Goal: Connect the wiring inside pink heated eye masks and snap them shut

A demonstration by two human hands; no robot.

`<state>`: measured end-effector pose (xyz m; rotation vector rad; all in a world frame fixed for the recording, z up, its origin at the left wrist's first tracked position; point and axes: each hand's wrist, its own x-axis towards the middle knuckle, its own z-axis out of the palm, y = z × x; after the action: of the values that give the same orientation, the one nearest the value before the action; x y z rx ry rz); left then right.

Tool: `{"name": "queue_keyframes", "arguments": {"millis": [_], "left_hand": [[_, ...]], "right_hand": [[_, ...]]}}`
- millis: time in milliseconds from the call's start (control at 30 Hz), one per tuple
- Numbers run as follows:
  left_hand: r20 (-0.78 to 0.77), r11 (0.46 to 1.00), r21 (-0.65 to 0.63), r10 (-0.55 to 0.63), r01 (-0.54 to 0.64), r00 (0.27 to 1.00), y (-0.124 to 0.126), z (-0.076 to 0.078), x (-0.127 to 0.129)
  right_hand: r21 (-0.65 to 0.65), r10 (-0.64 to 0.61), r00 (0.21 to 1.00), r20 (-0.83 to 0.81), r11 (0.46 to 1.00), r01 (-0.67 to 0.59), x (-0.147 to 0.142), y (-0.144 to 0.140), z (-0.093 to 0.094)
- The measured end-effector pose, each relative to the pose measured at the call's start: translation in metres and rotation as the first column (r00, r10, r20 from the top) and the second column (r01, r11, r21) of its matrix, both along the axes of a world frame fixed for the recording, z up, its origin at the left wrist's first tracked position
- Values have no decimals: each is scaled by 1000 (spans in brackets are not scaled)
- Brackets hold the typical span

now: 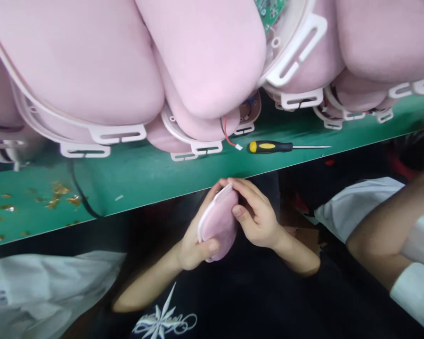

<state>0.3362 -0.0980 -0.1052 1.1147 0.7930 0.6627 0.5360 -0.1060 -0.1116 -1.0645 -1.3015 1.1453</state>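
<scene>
A pink padded shell with a white rim is held tilted in front of my body, off the near edge of the green table. My left hand grips its lower left side, thumb across the pink face and fingers hidden behind. Around its upper right end, my right hand pinches with the thumb on the pink side and fingertips at the white rim. On the table beyond lies a black and yellow screwdriver. Left of it, a red and black wire with a white connector hangs from a pink shell.
Stacked pink shells with white slotted tabs crowd the table's far side. A green circuit board shows inside one. Gold scraps and a black strap lie at left. A person's bent arm is close on the right; white cloth is at left.
</scene>
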Motion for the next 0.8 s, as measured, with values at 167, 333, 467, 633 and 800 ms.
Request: {"name": "queue_keyframes", "arguments": {"millis": [167, 333, 467, 633, 800], "left_hand": [[-220, 996, 53, -63, 76, 974, 0, 16, -8], [-309, 985, 83, -121, 153, 943, 3, 14, -5], [-15, 997, 25, -68, 69, 998, 5, 15, 3], [-20, 998, -20, -66, 66, 998, 6, 16, 5], [-69, 998, 39, -53, 56, 996, 5, 14, 4]], "right_hand": [[-101, 152, 987, 52, 984, -146, 18, -3, 1], [-202, 135, 990, 28, 971, -127, 21, -5, 10], [-214, 71, 997, -43, 974, -78, 20, -5, 15], [-266, 79, 995, 66, 962, -58, 18, -4, 20], [-278, 103, 983, 153, 959, -57, 15, -4, 25]]}}
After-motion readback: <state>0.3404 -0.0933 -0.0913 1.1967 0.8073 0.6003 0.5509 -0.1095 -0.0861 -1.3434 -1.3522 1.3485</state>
